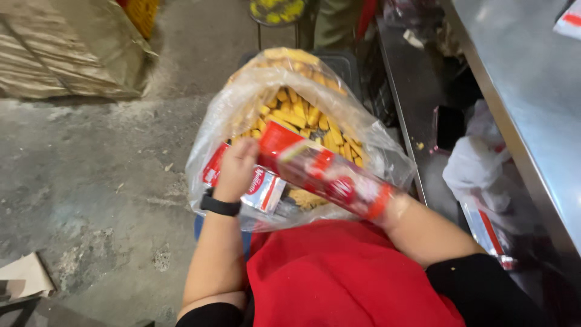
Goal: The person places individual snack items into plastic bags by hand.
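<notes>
Snacks fill the large clear plastic bag (242, 103) that sits open in front of us: short yellow stick-shaped pieces (302, 118) heaped inside it. We see 2 hands at work at the bag's mouth. Our left hand (237, 168), with a black band on the wrist (220, 206), reaches into the bag, fingers curled against the upper end of the long red and clear plastic packet (327, 175); we cannot tell how firmly they close on it. Our right hand (393, 206) is at the packet's lower end, mostly hidden behind the film, so we cannot tell how its fingers stand. The packet lies tilted across the bag's opening, upper end among the sticks, lower end toward the right forearm. Just beside the left hand, a flat red and silver wrapper (260, 189) lies inside the bag. The red apron (339, 278) covers our lap below. To the right stands the steel table (532, 79), and a white crumpled plastic bag (475, 166) rests on the shelf under it. Grey concrete floor (91, 181) spreads to the left.
</notes>
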